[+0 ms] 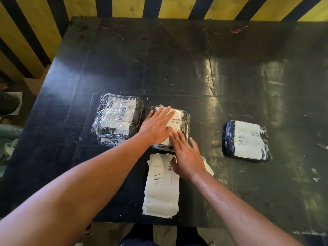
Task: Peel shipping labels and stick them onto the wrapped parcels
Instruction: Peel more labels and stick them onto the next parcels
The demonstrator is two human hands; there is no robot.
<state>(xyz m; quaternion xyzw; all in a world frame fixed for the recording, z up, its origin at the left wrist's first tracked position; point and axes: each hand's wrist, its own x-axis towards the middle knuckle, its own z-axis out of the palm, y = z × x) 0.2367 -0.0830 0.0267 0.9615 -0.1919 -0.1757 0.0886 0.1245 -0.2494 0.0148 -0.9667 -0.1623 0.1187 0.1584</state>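
- while both arms reach over the dark table (195,68), the left hand (157,126) lies flat, fingers straight and spread, on the white label (175,119) atop the middle parcel (185,121).
- the right hand (188,158) also lies flat with straight, slightly spread fingers; its fingertips touch the near edge of that same label and parcel, while its palm covers the far end of the label stack (160,189).
- neither hand pinches or curls round anything.
- the middle parcel, wrapped in clear film over a dark filling, sits near the centre of the table, just beyond the label stack.
- the label stack, white printed sheets fanned a little, lies at the near edge of the table, touching or nearly touching the middle parcel.
- a pile of wrapped parcels (117,119) with barcoded labels stands just left of the middle parcel.
- a single labelled parcel (247,140) lies well apart on the right.
- a yellow and black striped wall (159,6) rises behind the table.
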